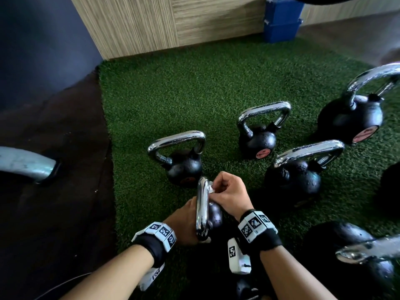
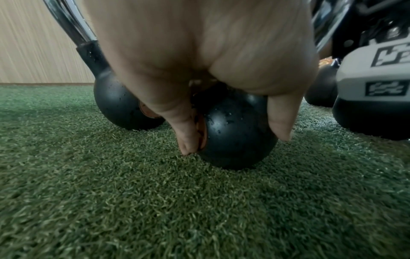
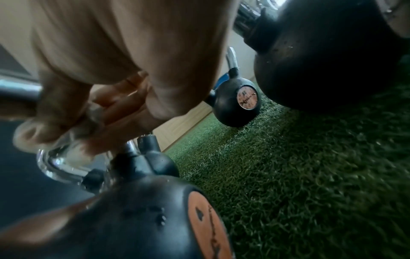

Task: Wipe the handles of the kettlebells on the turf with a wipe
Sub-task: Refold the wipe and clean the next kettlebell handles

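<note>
A small black kettlebell stands on the green turf right in front of me, its chrome handle pointing up at the head camera. My left hand grips its ball; in the left wrist view the thumb and a finger curl down either side of the ball. My right hand pinches a white wipe against the far end of the handle. In the right wrist view the wipe sits bunched in the fingers above the handle's bend.
Several more chrome-handled kettlebells stand on the turf: one just beyond, two to the right, a big one far right, another at the bottom right. Dark rubber floor and a grey metal bar lie left. Blue boxes stand by the wooden wall.
</note>
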{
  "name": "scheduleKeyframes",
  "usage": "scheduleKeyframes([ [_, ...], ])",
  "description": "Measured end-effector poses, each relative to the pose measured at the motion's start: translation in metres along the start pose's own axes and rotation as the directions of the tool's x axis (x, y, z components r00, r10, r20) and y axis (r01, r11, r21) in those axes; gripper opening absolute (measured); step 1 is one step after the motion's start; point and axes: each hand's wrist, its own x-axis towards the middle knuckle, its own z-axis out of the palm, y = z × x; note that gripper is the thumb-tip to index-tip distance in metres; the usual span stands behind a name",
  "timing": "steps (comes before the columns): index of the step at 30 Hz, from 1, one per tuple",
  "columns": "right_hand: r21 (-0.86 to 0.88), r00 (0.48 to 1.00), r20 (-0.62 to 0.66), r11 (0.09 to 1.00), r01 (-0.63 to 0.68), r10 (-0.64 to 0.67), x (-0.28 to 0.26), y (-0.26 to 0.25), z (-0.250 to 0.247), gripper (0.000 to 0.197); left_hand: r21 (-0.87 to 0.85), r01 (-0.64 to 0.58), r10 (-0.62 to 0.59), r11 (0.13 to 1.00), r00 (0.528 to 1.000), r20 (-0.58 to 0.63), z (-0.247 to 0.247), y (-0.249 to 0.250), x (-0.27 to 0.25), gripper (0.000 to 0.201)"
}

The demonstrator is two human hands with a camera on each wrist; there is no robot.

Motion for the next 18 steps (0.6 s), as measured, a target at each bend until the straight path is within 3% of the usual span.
scheduleKeyframes([
  [4,-0.12,0.992,-0.118,0.993,0.018,-0.032,0.003,-0.002,0.007,0.023,-0.057,0.051,-0.051,0.997,0.999,-0.009,0.0,-0.002,0.001,0.106],
  [9,-0.27,0.979,-0.2,0.959,-0.086,0.031,0.006,0.0,0.015,0.018,-0.093,0.051,-0.054,0.994,0.998,-0.036,0.003,-0.005,0.0,0.108],
  [15,-0.425,0.968,-0.168,0.872,-0.242,0.186,0.009,0.006,0.024,0.036,-0.092,0.169,-0.166,0.981,0.985,0.038,0.002,-0.005,0.004,0.115],
  [18,-0.465,0.958,-0.081,0.84,-0.279,0.274,0.009,-0.001,0.018,0.022,-0.103,0.163,-0.155,0.981,0.984,0.083,-0.001,-0.005,0.001,0.126],
])
